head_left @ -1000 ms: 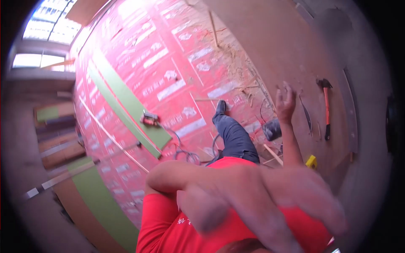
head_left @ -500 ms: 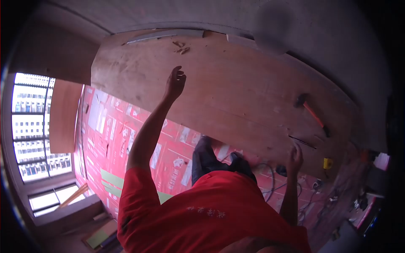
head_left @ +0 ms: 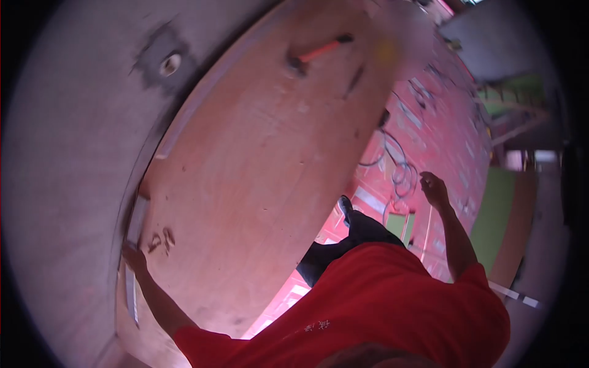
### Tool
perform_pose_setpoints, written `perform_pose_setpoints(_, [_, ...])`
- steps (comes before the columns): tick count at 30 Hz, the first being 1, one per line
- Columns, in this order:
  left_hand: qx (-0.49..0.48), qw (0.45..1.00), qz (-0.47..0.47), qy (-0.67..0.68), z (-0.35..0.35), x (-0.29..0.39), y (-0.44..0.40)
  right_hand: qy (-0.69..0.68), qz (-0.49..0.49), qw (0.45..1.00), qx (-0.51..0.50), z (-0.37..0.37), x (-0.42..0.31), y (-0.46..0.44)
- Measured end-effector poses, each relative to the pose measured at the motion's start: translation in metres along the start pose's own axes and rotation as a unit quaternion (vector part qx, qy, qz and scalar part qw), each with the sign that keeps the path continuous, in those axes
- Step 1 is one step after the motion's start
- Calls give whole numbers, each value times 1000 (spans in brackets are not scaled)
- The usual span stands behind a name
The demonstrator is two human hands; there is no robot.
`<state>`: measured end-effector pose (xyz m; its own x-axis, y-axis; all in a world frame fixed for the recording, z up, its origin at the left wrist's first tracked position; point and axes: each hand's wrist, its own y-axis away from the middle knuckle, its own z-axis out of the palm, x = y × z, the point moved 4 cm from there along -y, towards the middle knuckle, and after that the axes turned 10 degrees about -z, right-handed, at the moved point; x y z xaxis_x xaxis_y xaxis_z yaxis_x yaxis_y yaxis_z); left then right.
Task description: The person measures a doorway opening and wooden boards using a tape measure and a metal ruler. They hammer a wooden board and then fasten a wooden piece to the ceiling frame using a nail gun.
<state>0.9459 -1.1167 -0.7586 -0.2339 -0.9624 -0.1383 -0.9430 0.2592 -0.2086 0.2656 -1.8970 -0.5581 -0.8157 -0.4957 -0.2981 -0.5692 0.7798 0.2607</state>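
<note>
At the far left edge of the wooden board (head_left: 245, 159), my left hand (head_left: 134, 256) is on a thin grey strip (head_left: 131, 288) beside the wall, its fingers closed around or against it. A few small wood scraps (head_left: 161, 240) lie just right of that hand. My right hand (head_left: 434, 187) hangs over the red floor with its fingers curled; whether anything is in it is too small to tell. A hammer with an orange handle (head_left: 320, 51) rests on the upper part of the board, and a thin dark tool (head_left: 354, 80) lies near it.
Looped cables (head_left: 402, 175) lie on the red-covered floor (head_left: 454, 122) near my right hand. A green and brown panel (head_left: 500, 214) stands at the right. The grey wall (head_left: 73, 184) borders the board on the left, with a second thin strip (head_left: 184, 116) along it.
The view has turned toward the wall side. My left hand has gone from above the board to the strip at its far edge. My right hand is now over the floor and cables.
</note>
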Motion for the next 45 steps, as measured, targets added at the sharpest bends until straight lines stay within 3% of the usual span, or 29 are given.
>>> perform_pose_setpoints(3, [-125,992,32,-4,-61,43,0,-36,20,999,4,10,18,46])
perform_pose_setpoints(8, [-51,976,180,108,-217,202,31,-91,29,995,21,24,64,118])
perform_pose_setpoints(10, [-107,968,129,185,-303,293,76,-145,75,986,26,35,105,152])
perform_pose_setpoints(11, [-86,935,158,306,-337,330,111,-160,94,982,33,43,127,169])
perform_pose_setpoints(12, [-182,908,122,358,-372,374,146,-144,48,986,71,56,158,185])
perform_pose_setpoints(13, [-230,826,148,492,-389,416,190,-161,69,982,76,67,189,203])
perform_pose_setpoints(14, [-332,826,147,432,-423,462,236,-178,86,977,82,78,215,223])
perform_pose_setpoints(16, [-374,737,280,488,-449,563,327,-260,125,954,84,102,264,261])
perform_pose_setpoints(17, [-406,680,330,515,-427,607,372,-269,120,952,89,115,294,282])
perform_pose_setpoints(18, [-469,688,299,467,-397,651,414,-290,138,944,74,114,315,302])
perform_pose_setpoints(19, [-372,709,367,473,-384,691,445,-315,164,933,59,117,327,329])
perform_pose_setpoints(21, [-378,743,348,428,-334,748,493,-357,218,902,107,147,391,394])
perform_pose_setpoints(22, [-372,756,334,422,-305,758,510,-362,243,894,104,137,402,425])
perform_pose_setpoints(23, [-346,794,344,363,-271,759,520,-166,163,958,168,139,427,458])
perform_pose_setpoints(24, [-314,826,354,305,-235,761,526,-144,185,958,166,159,465,499])
perform_pose_setpoints(27, [-180,882,380,212,-136,722,523,-382,373,830,163,173,512,590])
perform_pose_setpoints(28, [-254,893,362,85,-135,711,512,-397,392,813,168,173,516,609])
perform_pose_setpoints(29, [-238,871,418,102,-146,707,503,-416,436,777,184,172,521,626])
perform_pose_setpoints(30, [-224,847,468,118,-154,707,497,-326,367,853,179,189,546,649])
perform_pose_setpoints(34, [-245,819,504,124,-145,767,496,-366,485,783,135,152,546,610])
perform_pose_setpoints(37, [-241,816,439,287,-84,769,467,-369,500,778,93,115,564,541])
perform_pose_setpoints(38, [-230,880,351,224,-63,752,448,-363,503,780,80,103,572,512])
perform_pose_setpoints(39, [-106,951,285,52,-42,736,433,-355,492,791,80,91,582,482])
perform_pose_setpoints(40, [-158,962,219,-28,-19,713,417,-356,497,787,82,82,592,450])
perform_pose_setpoints(41, [7,948,234,-218,1,698,413,-357,501,784,83,68,602,413])
perform_pose_setpoints(42, [-267,917,223,-193,-15,733,399,-378,494,777,92,54,609,374])
perform_pose_setpoints(43, [-524,812,201,-158,-41,764,395,-461,457,754,102,55,625,344])
perform_pose_setpoints(44, [-518,738,398,-170,-76,820,388,-472,444,760,46,47,631,304])
perform_pose_setpoints(45, [-504,677,536,19,-54,866,376,-343,336,877,-1,3,601,239])
